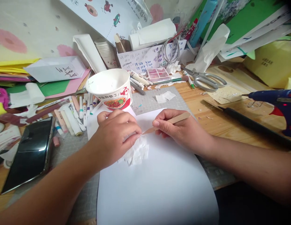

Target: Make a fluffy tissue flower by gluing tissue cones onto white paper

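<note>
My right hand (176, 125) grips a flat wooden craft stick (179, 119) between thumb and fingers, its narrow end pointing left. That end reaches the fingertips of my left hand (119, 132), whose thumb and index finger are pinched together. Whatever lies in this pinch is too small to make out. Torn pieces of white tissue (138, 153) sit just below the left fingers, partly covered by them. Under both hands is a large sheet of white paper (155, 190) with a rounded right edge. A white paper bowl (112, 89) with a printed food picture stands behind my left hand.
Markers (81, 109) and a phone (30, 153) lie on the left. Scissors (206, 79) and a blue hot glue gun (272, 97) are on the right. A grey cutting mat (86, 187) lies beneath the paper. Paper cups (105, 53) and a written-on box (145, 59) stand at the back.
</note>
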`<state>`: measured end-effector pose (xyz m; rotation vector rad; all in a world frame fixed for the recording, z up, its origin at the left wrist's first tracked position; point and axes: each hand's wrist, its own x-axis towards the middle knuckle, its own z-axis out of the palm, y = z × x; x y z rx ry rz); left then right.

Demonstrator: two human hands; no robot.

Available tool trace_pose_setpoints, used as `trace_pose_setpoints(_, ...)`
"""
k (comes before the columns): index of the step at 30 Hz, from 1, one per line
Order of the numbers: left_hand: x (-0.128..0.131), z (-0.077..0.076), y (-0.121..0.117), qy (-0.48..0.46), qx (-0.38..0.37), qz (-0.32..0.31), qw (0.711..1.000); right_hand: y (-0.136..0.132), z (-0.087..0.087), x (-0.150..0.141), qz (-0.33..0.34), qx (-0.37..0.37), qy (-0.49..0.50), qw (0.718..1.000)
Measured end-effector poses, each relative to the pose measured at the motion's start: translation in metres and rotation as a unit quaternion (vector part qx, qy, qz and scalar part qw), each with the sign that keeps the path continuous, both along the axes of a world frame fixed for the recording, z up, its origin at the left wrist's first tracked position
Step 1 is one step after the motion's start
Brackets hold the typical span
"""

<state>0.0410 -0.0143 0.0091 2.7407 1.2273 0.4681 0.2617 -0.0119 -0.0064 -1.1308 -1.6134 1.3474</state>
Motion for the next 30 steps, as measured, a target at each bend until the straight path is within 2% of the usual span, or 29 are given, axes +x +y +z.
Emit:
trace_pose_setpoints(5,-0.002,-0.001,0.000,-0.008,-0.030,0.023,0.999,0.008,0.003,-0.002,0.013,-0.076,0.026,0.997)
trace_pose_setpoints(9,-0.001,-0.002,0.003,-0.022,-0.060,0.049,0.997,0.012,0.004,-0.001,0.019,-0.092,0.028,0.995)
trace_pose_setpoints(13,0.001,-0.003,0.005,-0.032,-0.059,0.071,0.995,0.010,0.001,-0.002,0.015,-0.103,0.052,0.993)
trace_pose_setpoints(15,0.000,-0.002,0.005,-0.043,-0.043,0.086,0.994,0.010,0.000,-0.002,-0.030,-0.112,0.089,0.989)
trace_pose_setpoints(17,-0.003,0.001,0.005,-0.060,-0.023,0.112,0.992,0.013,0.001,0.003,-0.120,-0.097,0.139,0.978)
trace_pose_setpoints(19,-0.005,0.005,0.005,-0.083,0.002,0.135,0.987,0.019,0.005,0.012,-0.209,-0.037,0.176,0.961)
trace_pose_setpoints(21,-0.008,0.008,0.005,-0.107,0.026,0.144,0.983,0.030,0.011,0.025,-0.243,0.052,0.170,0.954)
trace_pose_setpoints(23,-0.009,0.009,0.005,-0.126,0.052,0.140,0.981,0.042,0.016,0.039,-0.234,0.138,0.116,0.955)
trace_pose_setpoints(25,-0.010,0.007,0.005,-0.136,0.072,0.133,0.979,0.054,0.017,0.051,-0.214,0.204,0.004,0.955)
trace_pose_setpoints(27,-0.010,0.004,0.005,-0.145,0.085,0.124,0.978,0.064,0.013,0.059,-0.168,0.247,-0.159,0.941)
trace_pose_setpoints(30,-0.009,0.001,0.004,-0.154,0.094,0.114,0.977,0.076,0.007,0.060,-0.080,0.260,-0.287,0.918)
